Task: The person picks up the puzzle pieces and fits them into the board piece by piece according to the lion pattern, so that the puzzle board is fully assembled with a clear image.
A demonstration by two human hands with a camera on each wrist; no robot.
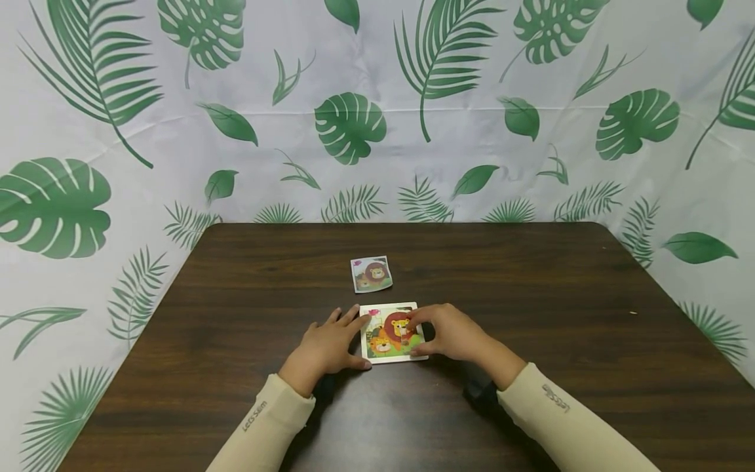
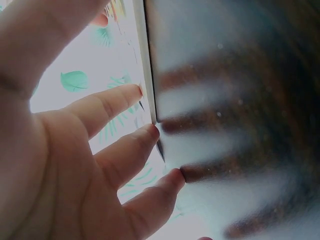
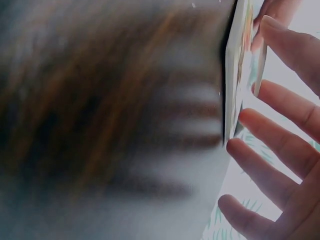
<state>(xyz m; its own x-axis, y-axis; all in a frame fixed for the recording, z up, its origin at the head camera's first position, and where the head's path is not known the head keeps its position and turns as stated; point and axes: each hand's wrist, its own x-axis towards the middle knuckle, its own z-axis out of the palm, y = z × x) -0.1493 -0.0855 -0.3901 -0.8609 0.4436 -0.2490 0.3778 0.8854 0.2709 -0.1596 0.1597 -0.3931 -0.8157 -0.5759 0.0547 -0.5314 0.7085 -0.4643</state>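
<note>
A square picture puzzle board (image 1: 392, 360) with a pale rim lies on the table, showing a lion and a smaller orange animal. My left hand (image 1: 326, 347) rests at its left side, fingers spread and fairly straight, with fingertips touching the board's edge in the left wrist view. Over the right part of the board is my right hand (image 1: 453, 333). In the right wrist view its thumb and index finger pinch a thin puzzle piece (image 3: 261, 70), seen edge-on and tilted above the board. The picture on that piece is hard to make out.
A small printed picture card (image 1: 371, 274) with a similar lion scene lies just beyond the board. The dark wooden table (image 1: 236, 282) ends at a leaf-printed cloth (image 1: 448, 157) at the back. A tiny pale speck (image 1: 633, 313) is on the table at right.
</note>
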